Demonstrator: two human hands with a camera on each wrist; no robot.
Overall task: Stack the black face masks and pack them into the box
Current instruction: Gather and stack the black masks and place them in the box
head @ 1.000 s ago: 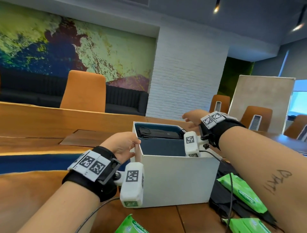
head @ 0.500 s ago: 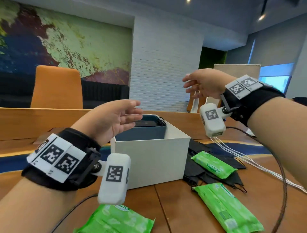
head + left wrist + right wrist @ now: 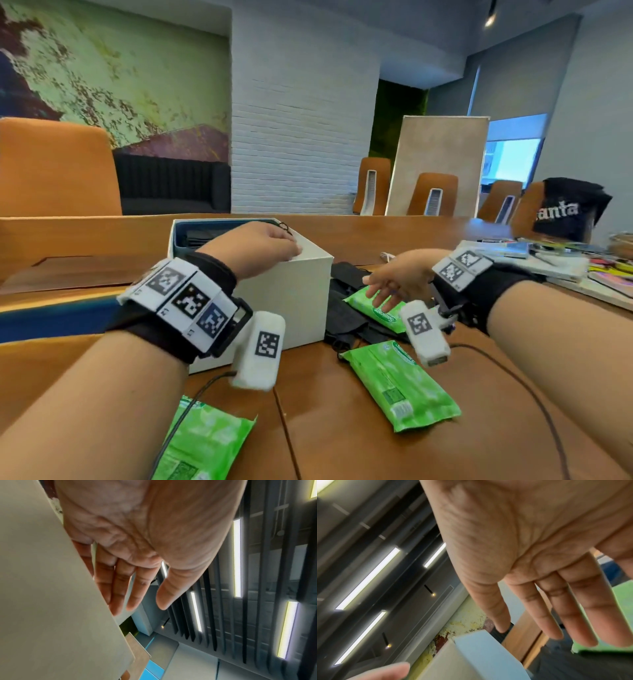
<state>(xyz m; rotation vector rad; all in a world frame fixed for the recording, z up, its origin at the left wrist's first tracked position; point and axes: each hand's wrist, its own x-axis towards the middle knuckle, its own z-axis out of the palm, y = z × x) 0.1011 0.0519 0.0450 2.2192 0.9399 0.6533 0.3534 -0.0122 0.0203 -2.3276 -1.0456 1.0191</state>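
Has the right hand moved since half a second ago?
Yes. The right hand has dropped from above the white box to beside it, over the green wipes pack.

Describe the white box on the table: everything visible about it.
The white box is open-topped, looks like stiff card, with a dark blue lining. It stands upright on the wooden table. Black face masks lie inside; more black masks lie against its right side. The left hand rests at its top rim, fingers straight along the wall.
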